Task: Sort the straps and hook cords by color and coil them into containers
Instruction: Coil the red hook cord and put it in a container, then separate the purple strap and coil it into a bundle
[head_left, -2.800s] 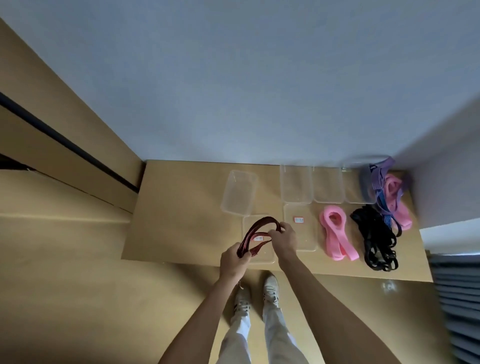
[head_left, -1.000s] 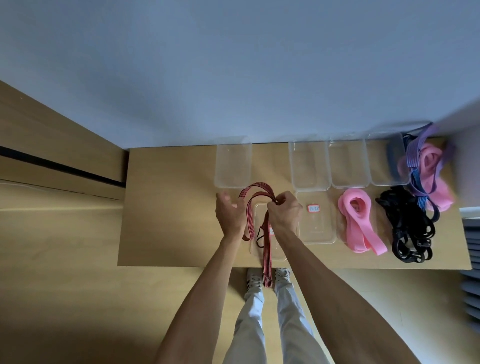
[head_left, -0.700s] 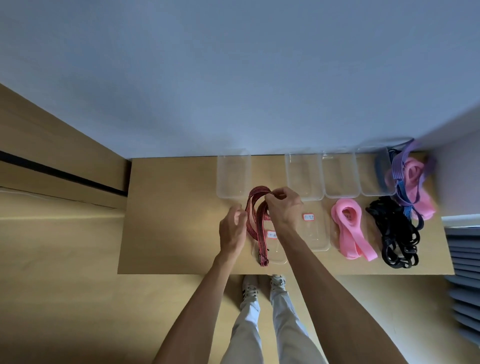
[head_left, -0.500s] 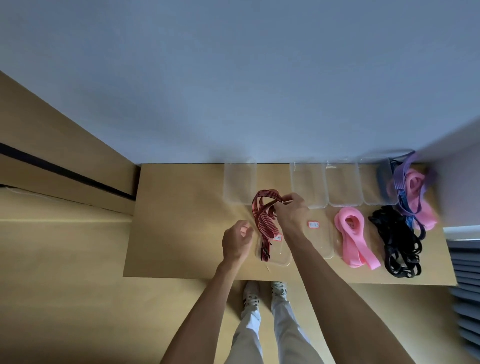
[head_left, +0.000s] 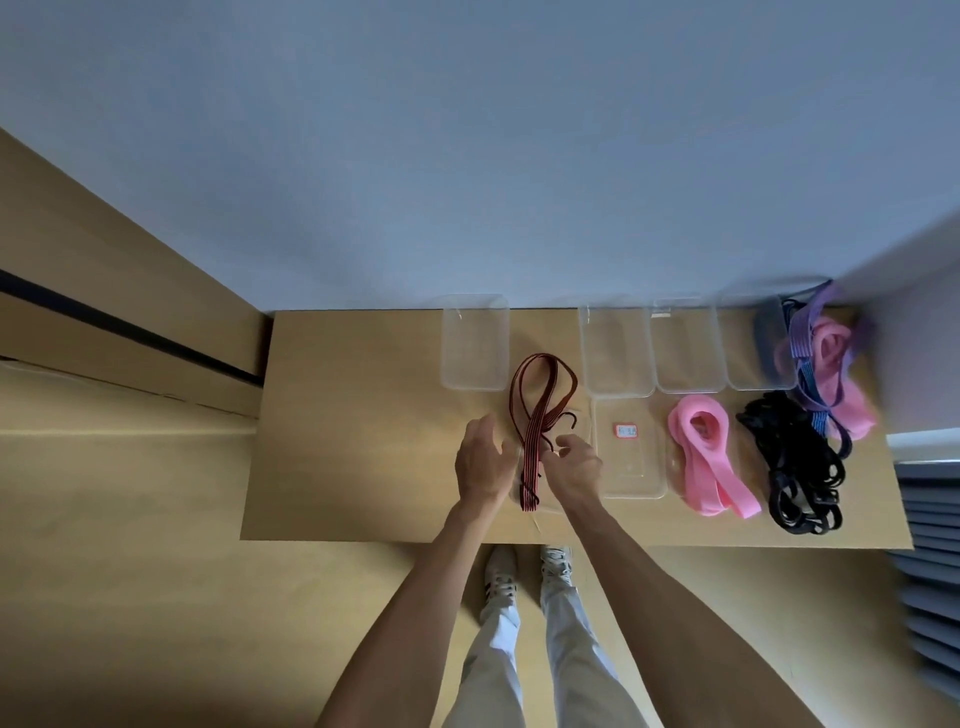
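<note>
Because the right hand (head_left: 571, 467) pinches the red striped hook cord (head_left: 535, 415) at its crossing, the person would do best to fold its big loop down into the clear container (head_left: 584, 421) beneath before releasing. The left hand (head_left: 480, 462) hovers beside it, fingers relaxed, holding nothing. Pink straps (head_left: 709, 457) and black cords (head_left: 795, 467) wait rightward on the table (head_left: 353, 415).

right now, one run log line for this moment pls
phase: coiling | red striped hook cord looped over near clear container | right hand pinches cord | left hand open beside it | pink straps, black cords unsorted
</note>
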